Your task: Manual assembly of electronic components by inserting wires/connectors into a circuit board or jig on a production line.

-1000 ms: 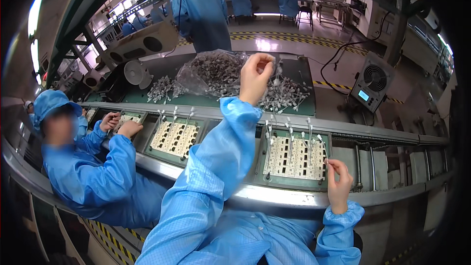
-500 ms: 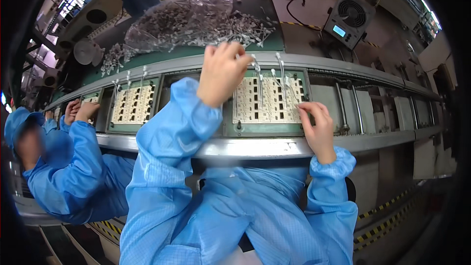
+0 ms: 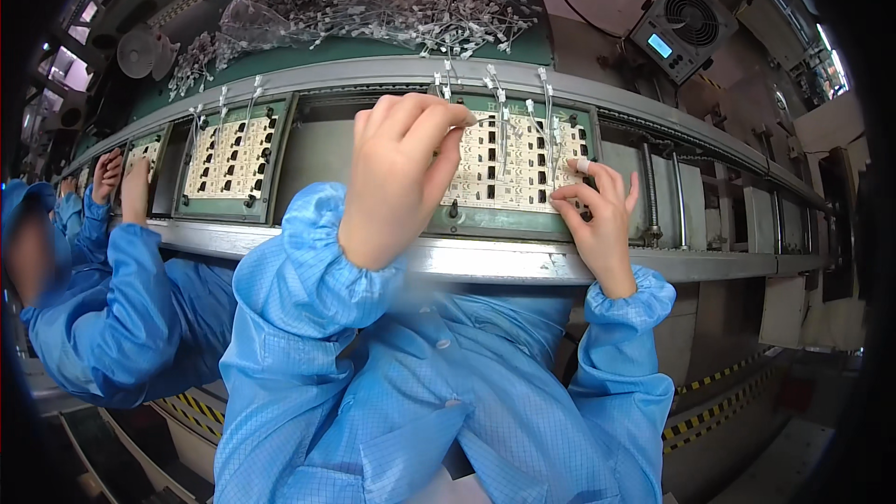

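left hand (image 3: 397, 173) raised, curled inward | right hand (image 3: 602, 221) lower, bent, fanned | forearms (image 3: 303, 266) extended forward

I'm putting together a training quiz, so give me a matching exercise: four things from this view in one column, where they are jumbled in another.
Column one:
1. left hand
2. boxy fan unit
3. right hand
4. cable heap

Column two:
A. on the green table
B. by the nearest cream board's right side
C. at the picture's upper right
D. by that board's left side

Pairs: 1-D, 2-C, 3-B, 4-A
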A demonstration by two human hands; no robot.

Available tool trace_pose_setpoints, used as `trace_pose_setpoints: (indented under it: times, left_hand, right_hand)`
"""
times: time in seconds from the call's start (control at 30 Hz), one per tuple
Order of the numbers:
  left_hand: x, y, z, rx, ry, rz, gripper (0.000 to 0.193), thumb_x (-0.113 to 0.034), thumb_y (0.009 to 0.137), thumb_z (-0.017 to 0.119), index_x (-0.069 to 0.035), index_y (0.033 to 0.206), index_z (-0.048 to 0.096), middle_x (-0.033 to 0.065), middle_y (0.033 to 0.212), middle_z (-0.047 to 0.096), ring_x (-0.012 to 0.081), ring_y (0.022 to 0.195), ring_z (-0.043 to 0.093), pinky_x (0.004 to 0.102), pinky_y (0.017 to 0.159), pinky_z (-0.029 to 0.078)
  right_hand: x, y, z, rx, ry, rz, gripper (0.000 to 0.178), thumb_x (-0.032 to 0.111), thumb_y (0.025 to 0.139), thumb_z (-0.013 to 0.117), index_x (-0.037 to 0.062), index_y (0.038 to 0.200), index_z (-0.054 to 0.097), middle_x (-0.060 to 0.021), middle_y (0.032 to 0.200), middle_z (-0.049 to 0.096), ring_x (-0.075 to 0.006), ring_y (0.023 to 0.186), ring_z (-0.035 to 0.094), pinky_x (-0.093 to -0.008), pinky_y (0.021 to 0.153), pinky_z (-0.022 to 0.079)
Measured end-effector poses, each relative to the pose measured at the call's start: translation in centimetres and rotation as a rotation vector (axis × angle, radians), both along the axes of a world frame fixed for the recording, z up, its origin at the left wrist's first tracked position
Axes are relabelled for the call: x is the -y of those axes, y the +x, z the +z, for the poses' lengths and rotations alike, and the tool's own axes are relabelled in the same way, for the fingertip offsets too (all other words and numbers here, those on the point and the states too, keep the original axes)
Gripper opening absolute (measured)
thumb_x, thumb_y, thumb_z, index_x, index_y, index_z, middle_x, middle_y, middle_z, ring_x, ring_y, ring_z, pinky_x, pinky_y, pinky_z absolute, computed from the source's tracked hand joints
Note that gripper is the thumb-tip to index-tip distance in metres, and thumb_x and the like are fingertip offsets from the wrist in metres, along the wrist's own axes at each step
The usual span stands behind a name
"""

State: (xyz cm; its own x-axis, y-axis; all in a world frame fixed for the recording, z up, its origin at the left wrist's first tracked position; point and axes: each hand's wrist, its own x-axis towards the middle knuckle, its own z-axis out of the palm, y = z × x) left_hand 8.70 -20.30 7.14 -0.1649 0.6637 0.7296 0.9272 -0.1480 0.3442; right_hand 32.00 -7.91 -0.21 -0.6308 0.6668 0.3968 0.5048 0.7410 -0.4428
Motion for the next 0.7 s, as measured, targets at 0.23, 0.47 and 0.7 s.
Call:
trace_pose_setpoints:
  times: [0.23,0.47,0.7]
  left_hand:
    - [2.6,0.1,-1.4,0.123,-0.140,0.052,0.017,0.002,0.084,0.066,-0.006,0.100,0.066,0.0045,0.087,0.069,0.0197,0.081,0.064,0.0322,0.078,0.040]
    - [4.1,-0.3,-2.1,0.189,-0.176,0.084,0.018,0.001,0.084,0.066,-0.005,0.101,0.066,0.0052,0.091,0.071,0.0198,0.082,0.065,0.0316,0.081,0.041]
    - [4.2,-0.1,-2.1,0.227,-0.129,0.075,0.017,-0.002,0.083,0.068,-0.009,0.098,0.067,0.0021,0.087,0.069,0.0183,0.082,0.064,0.0336,0.079,0.038]
  right_hand:
    - [0.0,-0.1,0.1,-0.019,0.013,-0.015,0.004,0.015,0.080,0.075,0.0131,0.082,0.072,-0.0014,0.120,0.064,-0.0242,0.124,0.049,-0.0577,0.116,0.008]
    - [0.1,-0.2,0.6,0.024,-0.012,0.016,0.003,0.014,0.079,0.074,0.0128,0.082,0.072,-0.0009,0.118,0.064,-0.0235,0.124,0.050,-0.0574,0.116,0.006]
    - [0.2,-0.1,0.2,0.028,-0.010,-0.013,0.002,0.014,0.079,0.074,0.0129,0.081,0.073,-0.0008,0.120,0.064,-0.0233,0.124,0.049,-0.0582,0.117,0.006]
